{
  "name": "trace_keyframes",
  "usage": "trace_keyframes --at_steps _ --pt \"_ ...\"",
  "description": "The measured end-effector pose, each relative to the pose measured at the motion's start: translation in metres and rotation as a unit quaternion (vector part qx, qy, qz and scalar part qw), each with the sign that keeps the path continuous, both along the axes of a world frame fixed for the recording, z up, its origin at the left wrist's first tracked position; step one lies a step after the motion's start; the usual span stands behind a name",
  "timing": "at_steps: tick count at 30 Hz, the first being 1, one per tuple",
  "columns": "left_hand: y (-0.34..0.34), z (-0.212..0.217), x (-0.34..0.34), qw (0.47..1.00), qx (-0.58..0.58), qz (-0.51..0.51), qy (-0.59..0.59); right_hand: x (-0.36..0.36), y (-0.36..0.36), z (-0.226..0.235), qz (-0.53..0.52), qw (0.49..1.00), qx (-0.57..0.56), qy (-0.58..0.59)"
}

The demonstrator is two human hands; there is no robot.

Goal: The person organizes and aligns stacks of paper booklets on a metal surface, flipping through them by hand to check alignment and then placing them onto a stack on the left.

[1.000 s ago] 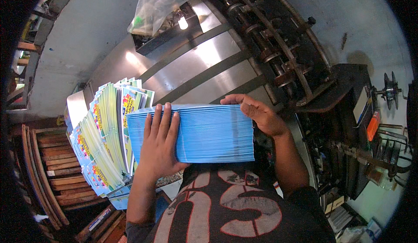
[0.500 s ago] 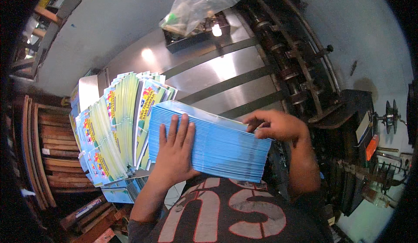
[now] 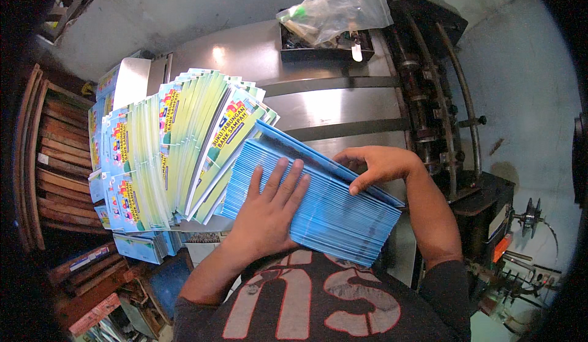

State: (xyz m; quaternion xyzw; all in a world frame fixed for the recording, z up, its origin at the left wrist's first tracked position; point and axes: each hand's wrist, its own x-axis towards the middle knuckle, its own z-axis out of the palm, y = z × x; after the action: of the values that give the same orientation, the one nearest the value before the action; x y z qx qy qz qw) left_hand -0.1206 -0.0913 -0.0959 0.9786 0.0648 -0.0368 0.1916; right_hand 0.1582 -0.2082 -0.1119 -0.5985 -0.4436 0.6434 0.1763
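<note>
A long stack of blue booklets [image 3: 318, 219] rests on edge against my shirt, its many thin edges lined up side by side. My left hand [image 3: 267, 210] lies flat across the stack's left part, fingers stretched and slightly spread. At the far right side, my right hand [image 3: 383, 169] curls over the rear booklets, thumb on the near side and fingers behind. A few rear booklets [image 3: 306, 152] lean apart from the rest, leaving a narrow gap. To the left, a fanned pile of printed booklets [image 3: 177, 152] in blue, green and yellow touches the stack's left end.
Behind the stack is a metal table [image 3: 245, 57] with dark strips. A black tray [image 3: 327, 51] on it carries a clear plastic bag [image 3: 343, 8]. A roller machine [image 3: 429, 97] stands at right, a wooden rack [image 3: 70, 164] at left. More blue booklets [image 3: 144, 247] sit below the fan.
My right thumb and fingers have shifted left along the rear edge, and a gap has opened between the rear booklets and the stack. My left hand stays flat. The whole view has shifted.
</note>
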Motion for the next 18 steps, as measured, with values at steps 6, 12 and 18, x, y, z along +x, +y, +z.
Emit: trace_keyframes --at_steps 6,12,18 --pt "0.002 0.002 0.004 1.0 -0.002 -0.002 0.002 0.001 0.001 0.003 -0.002 1.0 -0.004 -0.011" --pt "0.004 0.004 0.007 1.0 0.008 -0.006 -0.003 0.001 0.002 0.007 0.027 0.998 0.002 -0.061" --pt "0.005 0.01 0.01 1.0 0.014 -0.007 0.003 -0.017 0.002 0.025 0.064 0.986 0.051 -0.143"
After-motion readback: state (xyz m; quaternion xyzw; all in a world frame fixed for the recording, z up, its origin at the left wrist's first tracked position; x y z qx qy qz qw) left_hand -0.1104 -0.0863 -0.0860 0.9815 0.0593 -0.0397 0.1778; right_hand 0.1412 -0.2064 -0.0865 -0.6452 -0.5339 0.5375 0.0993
